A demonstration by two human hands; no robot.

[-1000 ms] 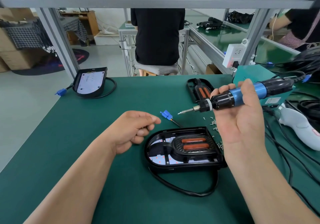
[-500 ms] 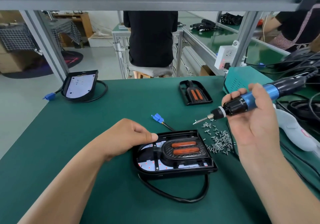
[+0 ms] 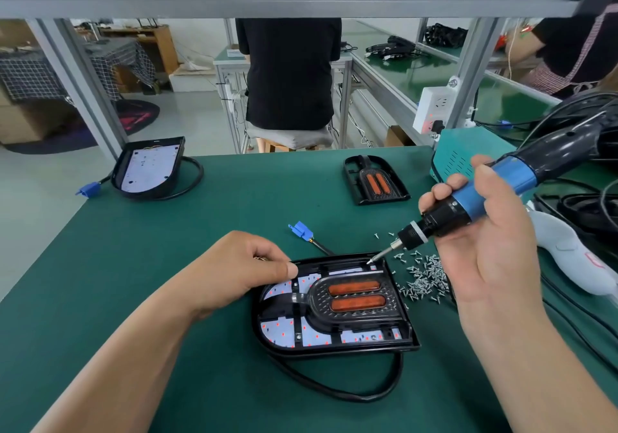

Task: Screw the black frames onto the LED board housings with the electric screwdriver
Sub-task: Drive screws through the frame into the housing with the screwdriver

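An LED board housing (image 3: 409, 340) lies on the green mat in front of me, with a black frame (image 3: 354, 299) carrying two orange lenses seated in it. My right hand (image 3: 485, 252) grips the blue and black electric screwdriver (image 3: 468, 205); its bit tip is at the housing's far right corner. My left hand (image 3: 240, 272) rests at the housing's left edge, fingers curled, thumb pressing on the rim. A pile of several small screws (image 3: 423, 277) lies just right of the housing.
A second housing (image 3: 147, 168) without a frame sits far left with its cable and blue plug. A spare black frame (image 3: 374, 178) lies far centre-right. A blue connector (image 3: 301, 230), a white tool (image 3: 568, 252), cables and a teal box (image 3: 461, 155) crowd the right.
The screwdriver came down and left, so its bit is now at the housing's far right corner. My left hand moved right onto the housing's left edge.
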